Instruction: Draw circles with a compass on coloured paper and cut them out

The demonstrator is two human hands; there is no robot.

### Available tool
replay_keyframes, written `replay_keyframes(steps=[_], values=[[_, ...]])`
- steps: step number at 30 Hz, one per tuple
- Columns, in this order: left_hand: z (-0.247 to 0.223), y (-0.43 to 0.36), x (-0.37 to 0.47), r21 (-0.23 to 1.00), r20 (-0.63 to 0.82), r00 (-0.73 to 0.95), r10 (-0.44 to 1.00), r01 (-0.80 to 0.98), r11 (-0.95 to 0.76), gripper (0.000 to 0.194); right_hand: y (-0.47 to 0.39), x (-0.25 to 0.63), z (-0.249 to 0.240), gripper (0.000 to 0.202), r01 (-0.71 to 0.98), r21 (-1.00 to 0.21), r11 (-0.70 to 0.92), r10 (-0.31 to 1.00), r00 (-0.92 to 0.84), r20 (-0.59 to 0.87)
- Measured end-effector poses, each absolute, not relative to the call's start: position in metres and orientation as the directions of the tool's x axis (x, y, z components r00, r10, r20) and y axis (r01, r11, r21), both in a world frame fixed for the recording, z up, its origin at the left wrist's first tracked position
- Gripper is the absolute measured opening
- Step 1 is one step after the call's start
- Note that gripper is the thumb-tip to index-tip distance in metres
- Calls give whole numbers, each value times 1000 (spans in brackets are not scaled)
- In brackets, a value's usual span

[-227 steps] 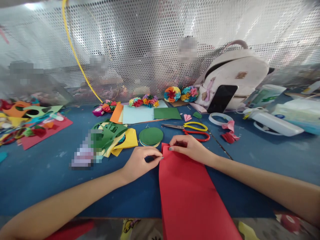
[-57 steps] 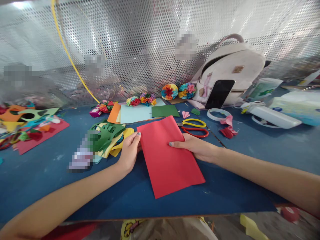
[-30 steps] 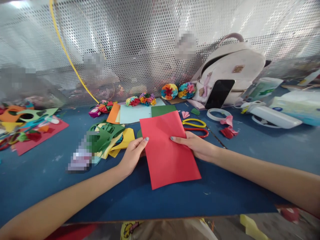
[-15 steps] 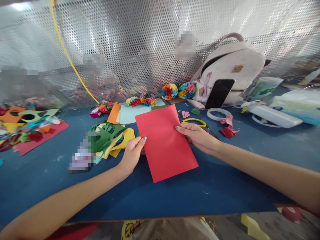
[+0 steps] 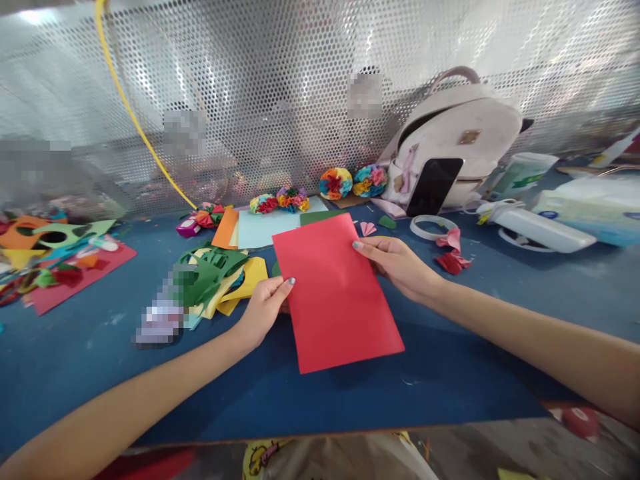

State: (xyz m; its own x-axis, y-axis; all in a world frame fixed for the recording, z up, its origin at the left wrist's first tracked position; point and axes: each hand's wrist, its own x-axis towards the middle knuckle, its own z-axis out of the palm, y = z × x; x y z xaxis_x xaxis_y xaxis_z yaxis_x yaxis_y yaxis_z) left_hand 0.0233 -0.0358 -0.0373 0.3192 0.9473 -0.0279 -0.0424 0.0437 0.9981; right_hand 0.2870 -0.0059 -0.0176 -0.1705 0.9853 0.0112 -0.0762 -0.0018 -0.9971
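Observation:
A plain red sheet of paper (image 5: 340, 300) is held up over the blue table (image 5: 210, 393), tilted a little. My left hand (image 5: 263, 307) pinches its left edge, thumb on the front and fingers behind. Higher up on the opposite edge, my right hand (image 5: 397, 267) grips the sheet the same way. The fingers under the paper are mostly hidden. Left of my left hand lie green cut-out paper scraps (image 5: 215, 270) and a yellow cut-out sheet (image 5: 253, 277). Behind the red sheet are light blue paper (image 5: 267, 230) and orange paper (image 5: 225, 228).
Colourful paper flowers (image 5: 336, 183) stand at the back by a perforated metal screen (image 5: 280, 80). A phone (image 5: 435, 187) leans on a white backpack (image 5: 465, 127). To the right are a tape roll (image 5: 427, 227), a white device (image 5: 547, 227) and a tissue pack (image 5: 590, 207). Paper scraps (image 5: 75, 267) cover the far left.
The red sheet has turned slightly and its lower edge has come nearer to me. Both hands keep their grip. My right hand has shifted a little upward, covering more of the yellow-handled item behind it.

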Motion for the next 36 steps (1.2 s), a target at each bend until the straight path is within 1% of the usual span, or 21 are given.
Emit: replay_keyframes(steps=[4, 8, 10, 12, 14, 15, 18, 23, 28, 32, 36], values=[[-35, -37, 25, 999, -26, 361, 932, -21, 35, 54, 2, 293, -21, 44, -87, -996, 26, 984, -176, 40], [-35, -37, 26, 1000, -10, 360, 933, -16, 17, 55, 4, 295, -22, 38, -86, -995, 59, 982, -173, 73], [-35, -37, 26, 1000, -7, 357, 934, -15, 14, 55, 3, 294, -20, 37, -86, -994, 66, 976, -199, 82], [-35, -37, 26, 1000, -4, 352, 936, -14, 10, 55, 2, 293, -19, 42, -77, -995, 63, 966, -246, 80], [-34, -37, 27, 1000, -2, 348, 937, -12, 6, 55, 1, 292, -18, 49, -55, -998, 37, 958, -283, 51], [-34, -37, 27, 1000, -1, 347, 938, -11, 5, 55, 1, 291, -19, 49, -43, -999, 20, 957, -289, 32], [-35, -37, 27, 1000, 0, 344, 939, -7, 2, 55, 2, 291, -22, 43, -12, -1000, 0, 966, -260, 3], [-35, -36, 28, 1000, -4, 346, 938, 1, 4, 56, 3, 293, -27, 46, 3, -999, 36, 979, -201, 34], [-35, -36, 26, 1000, -20, 357, 934, 20, 13, 58, 4, 293, -24, 46, -26, -998, 52, 974, -218, 57], [-35, -37, 25, 999, -32, 371, 928, 40, 19, 58, 7, 294, -20, 46, -65, -994, 90, 973, -207, 102], [-36, -36, 25, 998, -40, 377, 925, 53, 22, 59, 9, 297, -22, 45, -63, -990, 129, 972, -188, 139]])
